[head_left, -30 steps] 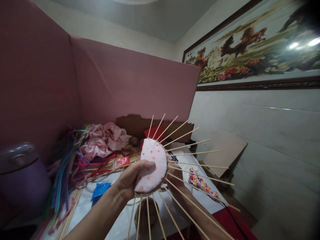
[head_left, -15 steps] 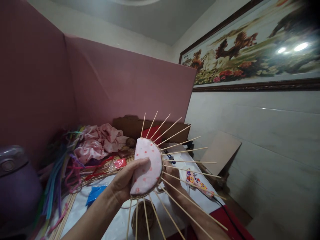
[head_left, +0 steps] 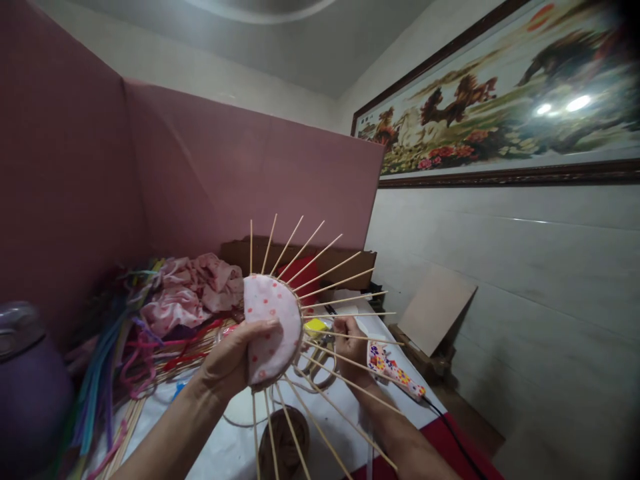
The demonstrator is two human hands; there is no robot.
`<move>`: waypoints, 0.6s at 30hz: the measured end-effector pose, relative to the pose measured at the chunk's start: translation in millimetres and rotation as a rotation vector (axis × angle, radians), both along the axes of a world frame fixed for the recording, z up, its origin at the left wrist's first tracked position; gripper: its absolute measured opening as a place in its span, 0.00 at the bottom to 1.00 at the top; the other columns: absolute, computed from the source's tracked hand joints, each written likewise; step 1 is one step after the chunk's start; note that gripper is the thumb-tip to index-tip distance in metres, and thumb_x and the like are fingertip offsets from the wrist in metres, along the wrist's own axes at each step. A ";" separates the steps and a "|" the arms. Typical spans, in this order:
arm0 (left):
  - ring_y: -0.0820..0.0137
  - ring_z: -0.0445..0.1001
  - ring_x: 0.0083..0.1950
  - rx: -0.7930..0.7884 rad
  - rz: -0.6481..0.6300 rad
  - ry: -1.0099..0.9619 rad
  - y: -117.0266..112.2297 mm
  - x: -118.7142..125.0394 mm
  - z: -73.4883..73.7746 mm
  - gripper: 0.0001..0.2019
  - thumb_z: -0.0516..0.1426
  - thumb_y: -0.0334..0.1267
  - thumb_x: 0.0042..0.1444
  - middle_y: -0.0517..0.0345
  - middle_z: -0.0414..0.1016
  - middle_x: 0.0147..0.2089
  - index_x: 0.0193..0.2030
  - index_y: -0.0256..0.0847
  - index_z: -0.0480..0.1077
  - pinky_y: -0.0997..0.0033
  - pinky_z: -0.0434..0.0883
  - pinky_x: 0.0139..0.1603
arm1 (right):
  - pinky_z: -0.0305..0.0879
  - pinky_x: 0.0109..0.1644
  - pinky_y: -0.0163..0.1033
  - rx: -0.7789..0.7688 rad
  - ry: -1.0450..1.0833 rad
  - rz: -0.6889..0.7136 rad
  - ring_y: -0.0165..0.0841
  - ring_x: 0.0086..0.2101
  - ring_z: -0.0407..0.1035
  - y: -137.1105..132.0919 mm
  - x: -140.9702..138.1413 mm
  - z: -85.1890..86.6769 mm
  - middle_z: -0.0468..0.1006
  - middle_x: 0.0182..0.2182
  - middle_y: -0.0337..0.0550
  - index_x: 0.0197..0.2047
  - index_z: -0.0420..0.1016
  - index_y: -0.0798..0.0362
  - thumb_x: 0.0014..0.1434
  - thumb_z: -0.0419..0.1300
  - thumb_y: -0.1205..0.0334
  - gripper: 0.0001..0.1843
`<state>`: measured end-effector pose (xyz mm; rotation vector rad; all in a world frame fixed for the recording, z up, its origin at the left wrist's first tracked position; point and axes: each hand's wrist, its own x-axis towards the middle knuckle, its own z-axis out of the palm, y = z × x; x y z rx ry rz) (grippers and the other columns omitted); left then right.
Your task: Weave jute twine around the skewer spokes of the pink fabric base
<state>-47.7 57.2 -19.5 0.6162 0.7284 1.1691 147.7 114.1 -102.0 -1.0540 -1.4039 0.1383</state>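
Note:
My left hand [head_left: 233, 353] grips a half-round panel [head_left: 270, 333] covered in pale pink dotted cloth, its thumb lying across the front. Thin wooden sticks [head_left: 320, 277] fan out from the panel's woven curved edge. My right hand [head_left: 350, 343] is behind the sticks on the right, apart from the panel, with its fingers curled together. Whether it pinches a stick or something else cannot be made out. Below the sticks lie scissors [head_left: 323, 367] and a yellow item [head_left: 316, 327]. Close to the right wrist rests a glue gun [head_left: 395, 370] with a flowery cover.
Crumpled pink dotted cloth [head_left: 195, 290] and coloured strips [head_left: 103, 373] are heaped at the left. A purple container [head_left: 30, 393] stands at the far left. A coil of brown cord [head_left: 285, 433] sits at the front. Behind is a cardboard box [head_left: 350, 267]; a board [head_left: 440, 310] leans right.
The panel has shifted left in view with my left hand. My right hand has moved away from behind the panel's edge to the right, uncovering the scissors and yellow item.

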 end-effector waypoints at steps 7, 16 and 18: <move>0.66 0.75 0.26 0.019 0.055 0.057 16.6 -23.6 -7.9 0.06 0.58 0.25 0.44 0.49 0.78 0.27 0.31 0.30 0.72 0.69 0.74 0.28 | 0.53 0.24 0.32 0.138 0.099 -0.021 0.27 0.21 0.56 -1.9 15.5 5.2 0.61 0.20 0.34 0.27 0.60 0.52 0.58 0.48 0.57 0.11; 0.67 0.75 0.25 -0.003 0.064 0.152 17.9 -36.7 -1.1 0.06 0.58 0.24 0.42 0.49 0.78 0.27 0.30 0.30 0.72 0.71 0.73 0.25 | 0.52 0.26 0.32 0.242 0.174 -0.048 0.26 0.22 0.54 -2.7 22.4 16.3 0.59 0.22 0.34 0.28 0.60 0.53 0.59 0.49 0.59 0.09; 0.66 0.75 0.24 -0.012 0.062 0.173 17.1 -36.8 0.0 0.05 0.58 0.24 0.42 0.49 0.78 0.26 0.29 0.30 0.72 0.71 0.73 0.25 | 0.51 0.25 0.31 0.252 0.168 -0.060 0.26 0.21 0.53 -3.4 22.9 18.3 0.59 0.21 0.33 0.28 0.60 0.53 0.58 0.50 0.60 0.09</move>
